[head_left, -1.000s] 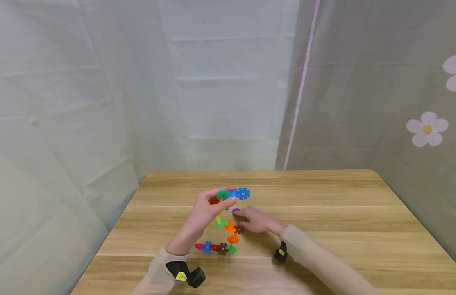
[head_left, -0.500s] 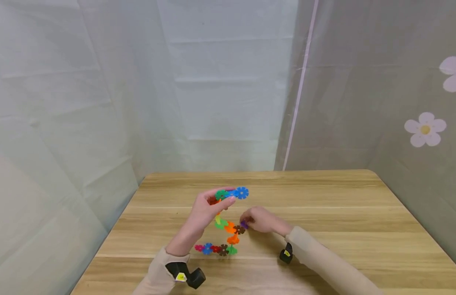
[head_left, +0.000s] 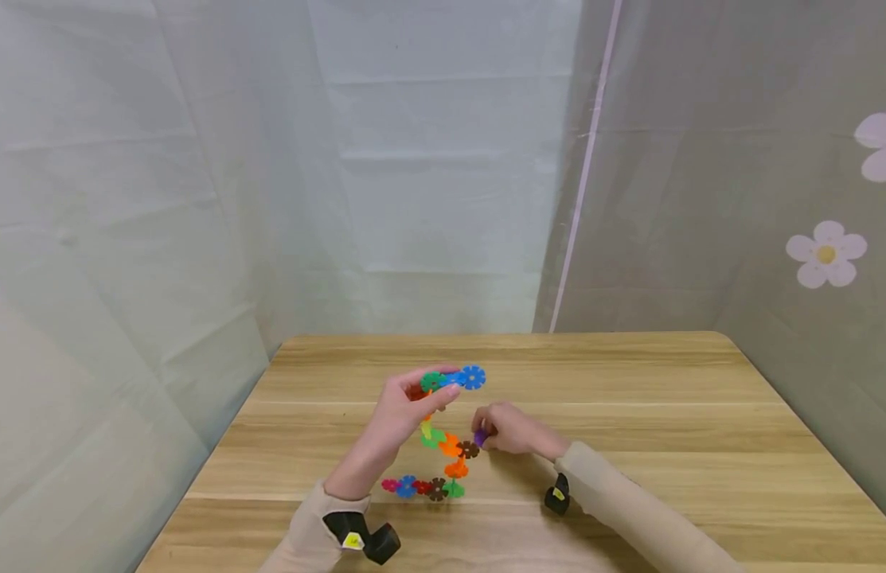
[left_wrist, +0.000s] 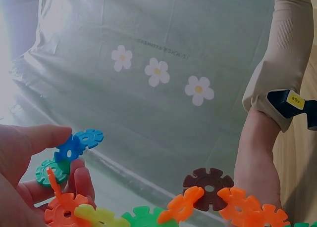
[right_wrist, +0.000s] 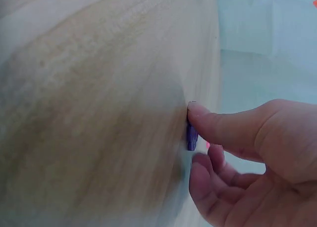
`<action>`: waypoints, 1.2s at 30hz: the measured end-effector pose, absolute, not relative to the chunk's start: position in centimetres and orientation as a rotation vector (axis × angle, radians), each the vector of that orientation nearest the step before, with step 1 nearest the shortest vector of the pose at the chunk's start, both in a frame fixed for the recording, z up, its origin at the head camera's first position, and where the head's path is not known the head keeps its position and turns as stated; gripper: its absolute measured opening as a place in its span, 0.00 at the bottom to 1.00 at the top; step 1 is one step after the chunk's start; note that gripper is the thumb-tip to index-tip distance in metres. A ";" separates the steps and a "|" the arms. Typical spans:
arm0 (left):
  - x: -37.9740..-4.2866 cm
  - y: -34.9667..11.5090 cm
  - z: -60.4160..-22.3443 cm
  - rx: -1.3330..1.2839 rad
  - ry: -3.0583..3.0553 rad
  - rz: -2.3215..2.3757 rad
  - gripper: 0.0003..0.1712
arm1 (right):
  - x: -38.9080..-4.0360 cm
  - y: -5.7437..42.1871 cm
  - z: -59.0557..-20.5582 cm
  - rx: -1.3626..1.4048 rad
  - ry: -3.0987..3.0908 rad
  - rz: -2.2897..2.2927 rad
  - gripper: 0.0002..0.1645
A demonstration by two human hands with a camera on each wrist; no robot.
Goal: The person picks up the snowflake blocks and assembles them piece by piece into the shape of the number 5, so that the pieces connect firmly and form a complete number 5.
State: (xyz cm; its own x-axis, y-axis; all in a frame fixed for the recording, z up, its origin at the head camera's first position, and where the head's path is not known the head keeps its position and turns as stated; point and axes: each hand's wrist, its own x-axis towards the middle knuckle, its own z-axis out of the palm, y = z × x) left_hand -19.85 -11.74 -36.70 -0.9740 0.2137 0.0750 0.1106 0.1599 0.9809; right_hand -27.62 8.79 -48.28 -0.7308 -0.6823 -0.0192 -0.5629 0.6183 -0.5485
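Note:
A chain of flower-shaped plastic snowflake discs [head_left: 450,444] in several colours hangs from my left hand [head_left: 402,407]. Thumb and fingers pinch it near its top, where a green disc [head_left: 433,382] joins blue discs [head_left: 474,377]. In the left wrist view the left hand [left_wrist: 25,172] grips the chain by a blue disc [left_wrist: 69,149]. To the right of the chain's brown disc [head_left: 467,450], my right hand [head_left: 513,430] pinches a purple disc [head_left: 481,437] low over the table. The right wrist view has this purple disc [right_wrist: 192,135] edge-on, under the thumb and beside curled fingers.
Both hands work over a wooden table [head_left: 629,398]. Pale curtains [head_left: 443,199] with printed flowers enclose it at the back and sides. A dark camera mount sits on each wrist, the left one [head_left: 361,535] close to the chain's lower end.
My right hand has drawn the purple disc from behind the chain rightward and toward me, its fingers curling round it. The left hand stays almost still with the chain.

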 end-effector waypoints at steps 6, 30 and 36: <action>-19.8 -11.6 -36.7 0.313 2.332 1.956 0.19 | -27.5 9.2 -48.2 -1.013 2.694 -0.677 0.14; -19.9 -11.6 -36.7 0.342 2.318 1.962 0.19 | -27.2 9.5 -47.9 -1.048 2.718 -1.040 0.07; -19.9 -11.7 -36.6 0.354 2.315 1.963 0.19 | -26.9 9.2 -47.4 -1.053 2.740 -1.141 0.06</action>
